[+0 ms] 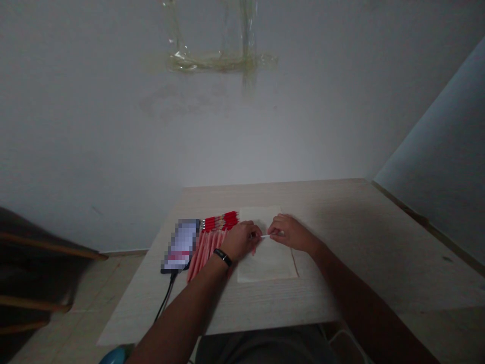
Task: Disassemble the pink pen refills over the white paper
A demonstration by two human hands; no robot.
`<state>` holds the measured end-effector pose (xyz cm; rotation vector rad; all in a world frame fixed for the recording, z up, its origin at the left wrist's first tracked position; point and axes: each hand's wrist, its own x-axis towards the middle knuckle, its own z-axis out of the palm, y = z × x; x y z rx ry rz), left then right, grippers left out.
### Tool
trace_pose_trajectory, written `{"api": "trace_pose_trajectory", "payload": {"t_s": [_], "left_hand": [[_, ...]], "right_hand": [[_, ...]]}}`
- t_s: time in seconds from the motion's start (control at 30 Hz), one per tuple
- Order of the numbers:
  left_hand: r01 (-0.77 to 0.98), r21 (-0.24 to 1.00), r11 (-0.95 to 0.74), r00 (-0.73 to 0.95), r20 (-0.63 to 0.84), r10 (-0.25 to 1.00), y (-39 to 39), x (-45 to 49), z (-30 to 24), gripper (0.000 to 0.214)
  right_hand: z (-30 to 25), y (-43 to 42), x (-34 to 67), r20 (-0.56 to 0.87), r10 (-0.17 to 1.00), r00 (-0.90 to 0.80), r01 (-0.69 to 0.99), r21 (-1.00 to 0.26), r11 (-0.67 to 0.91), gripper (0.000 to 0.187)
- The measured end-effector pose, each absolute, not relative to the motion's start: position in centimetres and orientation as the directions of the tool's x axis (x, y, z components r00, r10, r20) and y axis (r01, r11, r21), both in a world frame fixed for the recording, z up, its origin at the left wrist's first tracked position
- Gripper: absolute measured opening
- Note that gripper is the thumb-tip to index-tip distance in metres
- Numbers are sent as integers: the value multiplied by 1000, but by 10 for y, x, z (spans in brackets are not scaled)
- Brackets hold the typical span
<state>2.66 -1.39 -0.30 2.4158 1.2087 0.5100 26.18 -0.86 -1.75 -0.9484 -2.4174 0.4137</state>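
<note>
The left hand [240,241] and right hand [290,233] pinch a thin white stick [267,236] between their fingertips, level over a sheet of paper [267,263] near the middle of the desk [352,227], just beside a row of red-tipped pink sticks [206,247].

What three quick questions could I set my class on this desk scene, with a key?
1. Which wrist wears the black wristband, left or right?
2. True or false: the phone lies on the sheet of paper.
3. What colour is the thin stick between the left hand and the right hand?

Key: 1. Left. 2. False, it lies beside the sheet on the table. 3. White.
</note>
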Motion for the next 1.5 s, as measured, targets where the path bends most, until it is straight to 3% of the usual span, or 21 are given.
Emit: {"api": "trace_pose_trajectory", "payload": {"t_s": [0.3, 0.63, 0.9, 1.07, 1.37, 1.5], "left_hand": [[700, 543, -464, 451, 168, 876, -8, 25, -14, 23], [750, 520, -408, 436, 74, 897, -11, 24, -16, 30], [794, 499, -349, 408, -12, 913, -13, 25, -14, 40], [809, 491, -325, 390, -34, 920, -15, 27, -13, 49], [749, 595, -292, 339, 34, 940, -10, 23, -17, 28], [699, 646, -308, 356, 60, 933, -7, 22, -12, 31]], "right_hand": [[-11, -10, 278, 200, 727, -657, 583, -477, 658, 3], [-21, -9, 280, 67, 765, -640, 620, -542, 567, 15], [-18, -6, 282, 114, 805, -582, 646, -536, 543, 5], [-20, -2, 284, 162, 843, -513, 679, -524, 514, 11], [-12, -5, 281, 202, 841, -501, 684, -503, 529, 14], [-11, -3, 280, 238, 840, -488, 676, -505, 536, 13]]}}
